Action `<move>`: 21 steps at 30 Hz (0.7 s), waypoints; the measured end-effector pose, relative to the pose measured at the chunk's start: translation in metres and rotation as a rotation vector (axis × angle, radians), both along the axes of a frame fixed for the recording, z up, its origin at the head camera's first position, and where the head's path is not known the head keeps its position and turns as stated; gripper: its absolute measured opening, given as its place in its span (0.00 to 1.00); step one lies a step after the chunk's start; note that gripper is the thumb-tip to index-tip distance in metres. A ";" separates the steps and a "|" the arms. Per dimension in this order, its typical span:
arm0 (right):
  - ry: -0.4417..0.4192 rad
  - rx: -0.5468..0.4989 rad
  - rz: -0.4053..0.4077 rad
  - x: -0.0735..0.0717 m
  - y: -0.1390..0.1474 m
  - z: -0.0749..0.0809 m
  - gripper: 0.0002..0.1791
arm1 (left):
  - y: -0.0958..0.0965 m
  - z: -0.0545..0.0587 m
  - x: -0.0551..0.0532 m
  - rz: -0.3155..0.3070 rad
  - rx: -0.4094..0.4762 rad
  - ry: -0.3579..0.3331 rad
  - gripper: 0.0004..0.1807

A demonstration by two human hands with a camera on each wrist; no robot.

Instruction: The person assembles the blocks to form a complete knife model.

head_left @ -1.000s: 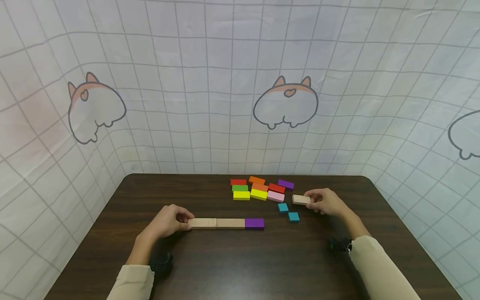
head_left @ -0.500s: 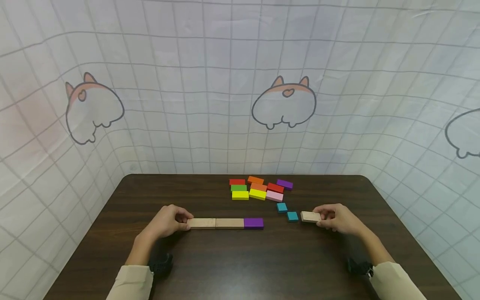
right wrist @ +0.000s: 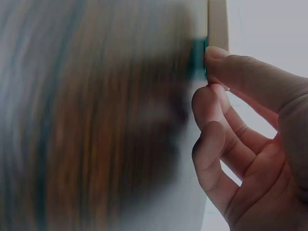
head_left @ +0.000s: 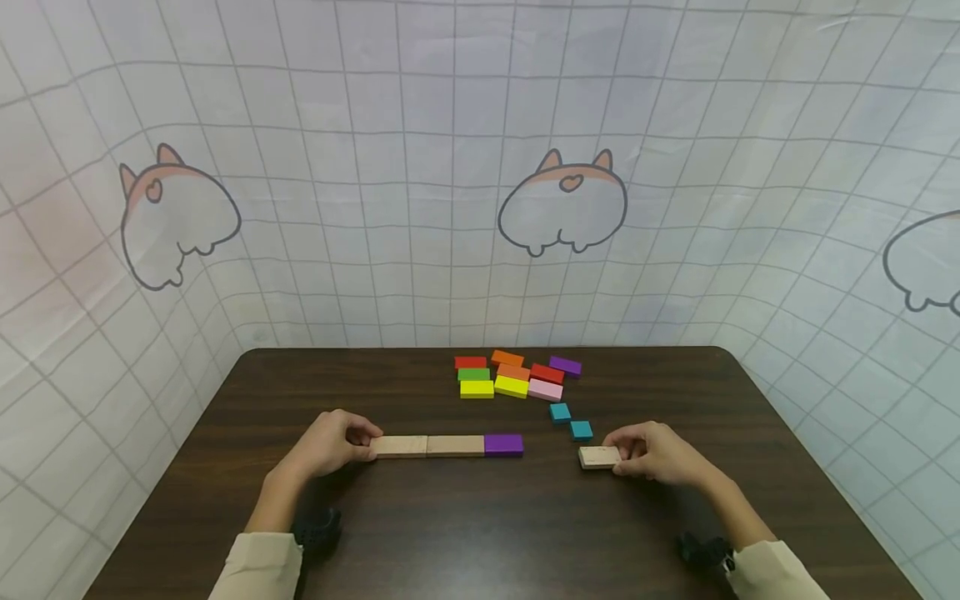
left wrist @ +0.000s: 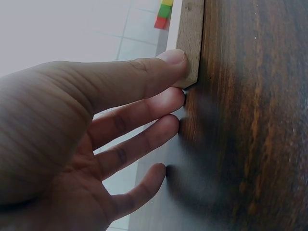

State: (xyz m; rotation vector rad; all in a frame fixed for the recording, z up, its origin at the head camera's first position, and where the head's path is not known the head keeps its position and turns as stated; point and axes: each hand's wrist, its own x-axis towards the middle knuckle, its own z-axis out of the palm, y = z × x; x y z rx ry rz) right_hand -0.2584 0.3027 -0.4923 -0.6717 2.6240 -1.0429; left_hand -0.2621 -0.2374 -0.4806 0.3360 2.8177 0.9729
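A row of flat blocks lies crosswise on the table in the head view: a plain wooden block [head_left: 401,447] at the left, a second plain wooden block [head_left: 455,446], then a purple block [head_left: 503,445], end to end. My left hand [head_left: 333,446] pinches the row's left end, thumb on the near side, as the left wrist view shows on the wooden block [left wrist: 190,43]. To the right of the row, my right hand [head_left: 662,454] holds another plain wooden block [head_left: 598,457] by its right end between thumb and fingers. A gap separates it from the purple block.
Two small blue blocks [head_left: 560,413] lie just behind the held block. Farther back is a cluster of several coloured blocks, among them a yellow block [head_left: 477,389], a pink block [head_left: 546,389] and a green block [head_left: 474,375]. A patterned curtain [head_left: 420,250] hangs behind the table [head_left: 450,525].
My right hand has brought its wooden block from beside the coloured cluster toward me, swinging right round the blue blocks and then left. My left hand has stayed at the row's end.
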 end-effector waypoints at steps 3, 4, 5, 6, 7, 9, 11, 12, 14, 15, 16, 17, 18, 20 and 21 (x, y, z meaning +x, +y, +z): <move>0.011 0.011 0.024 0.001 -0.008 0.000 0.15 | 0.000 0.001 0.000 -0.003 0.004 0.001 0.12; 0.016 0.011 0.035 0.001 -0.010 0.000 0.15 | 0.001 0.001 0.000 0.002 0.007 -0.002 0.12; 0.019 0.014 0.040 0.001 -0.012 0.000 0.15 | 0.001 0.000 0.000 0.005 0.009 -0.004 0.12; 0.024 0.016 0.047 0.001 -0.015 0.001 0.15 | 0.001 0.000 -0.001 0.005 0.010 -0.005 0.12; 0.029 0.021 0.051 0.001 -0.017 0.001 0.15 | 0.001 0.000 -0.001 0.010 0.011 -0.007 0.12; 0.033 0.028 0.057 0.001 -0.020 0.001 0.15 | 0.001 -0.001 -0.002 0.010 0.006 -0.006 0.12; 0.032 0.038 0.056 0.001 -0.023 0.001 0.14 | 0.001 -0.001 -0.002 0.014 0.003 -0.010 0.12; 0.034 0.042 0.057 0.001 -0.025 0.001 0.14 | 0.001 -0.002 -0.002 0.013 0.000 -0.008 0.12; 0.032 0.050 0.056 -0.001 -0.028 0.001 0.15 | 0.001 -0.001 -0.002 0.013 -0.004 -0.006 0.12; 0.032 0.052 0.058 -0.001 -0.029 0.002 0.15 | 0.001 -0.001 -0.002 0.016 -0.004 -0.006 0.12; 0.033 0.055 0.058 -0.002 -0.031 0.002 0.15 | 0.001 -0.001 -0.002 0.014 -0.006 -0.004 0.12; 0.032 0.057 0.057 -0.002 -0.032 0.002 0.15 | 0.001 -0.001 -0.002 0.013 -0.006 -0.002 0.12; 0.030 0.058 0.058 -0.002 -0.034 0.002 0.15 | 0.001 -0.001 -0.001 0.014 -0.006 -0.001 0.12; 0.028 0.059 0.056 -0.003 -0.036 0.002 0.15 | 0.001 -0.001 -0.001 0.013 -0.003 -0.001 0.12; 0.024 0.061 0.053 -0.003 -0.038 0.002 0.15 | 0.001 -0.001 0.000 0.010 -0.003 0.000 0.12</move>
